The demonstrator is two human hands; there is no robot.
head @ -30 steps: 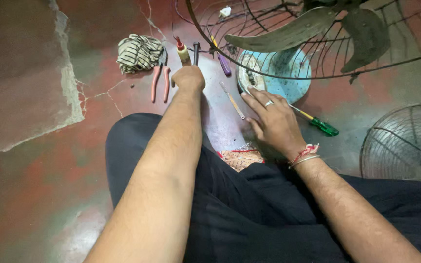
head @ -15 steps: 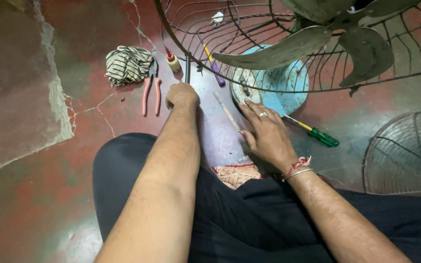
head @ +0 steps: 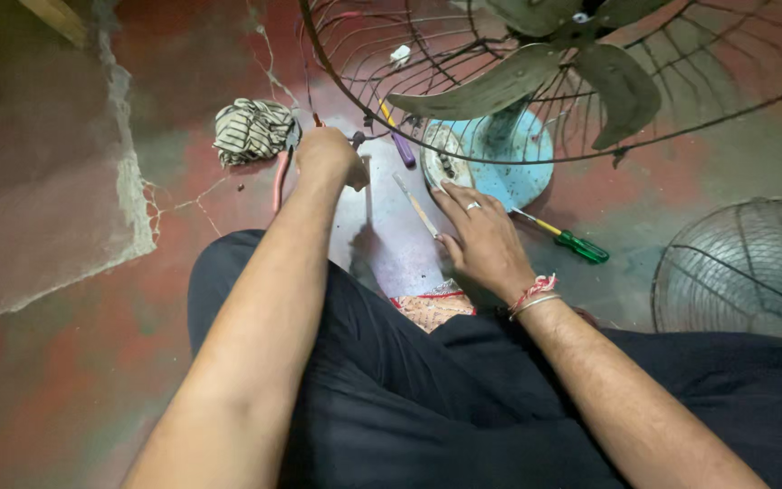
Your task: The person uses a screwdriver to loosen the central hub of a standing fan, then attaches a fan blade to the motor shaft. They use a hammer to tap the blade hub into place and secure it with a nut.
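Your left hand [head: 326,154] reaches far forward, fingers curled down; your right hand [head: 481,237] lies flat, fingers spread.

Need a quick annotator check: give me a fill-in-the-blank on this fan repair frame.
1. The screwdriver on the floor to the right of the right hand has a ____ handle.
2. The striped cloth lies beside the ____ hand.
3. A ring sits on a finger of the ____ hand.
4. The fan base is light ____.

Missing words: green; left; right; blue
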